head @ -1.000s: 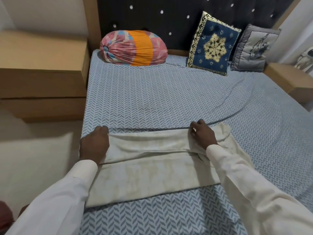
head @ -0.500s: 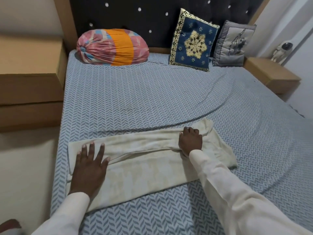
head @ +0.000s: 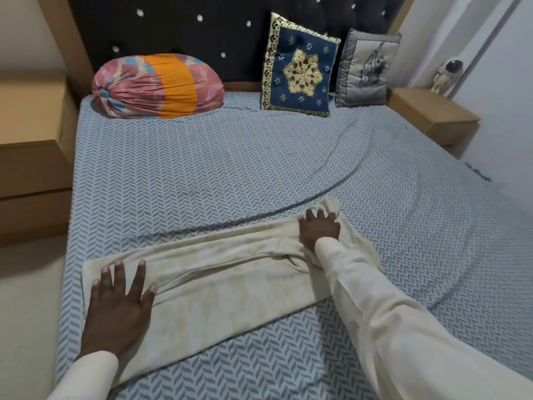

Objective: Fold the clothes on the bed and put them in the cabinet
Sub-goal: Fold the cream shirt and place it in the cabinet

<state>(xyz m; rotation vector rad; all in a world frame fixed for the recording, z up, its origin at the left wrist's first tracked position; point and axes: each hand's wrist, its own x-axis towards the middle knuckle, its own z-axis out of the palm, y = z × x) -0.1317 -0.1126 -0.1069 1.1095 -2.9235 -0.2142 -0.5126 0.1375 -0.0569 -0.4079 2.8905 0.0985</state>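
Observation:
A cream garment, folded into a long band, lies across the near part of the bed with its blue herringbone sheet. My left hand lies flat on the garment's left end, fingers spread and straight. My right hand presses on the garment's right end, fingers extended toward a bunched corner of the cloth. Both arms wear long cream sleeves. The right sleeve covers part of the garment's right side.
A pink and orange bolster, a blue embroidered cushion and a grey cushion lean at the dark headboard. Wooden bedside units stand at the left and right. A small white figurine sits on the right unit.
My left hand went from gripping the garment's left edge to lying flat on it. My right hand slid a little further right along the cloth. The view shifted right.

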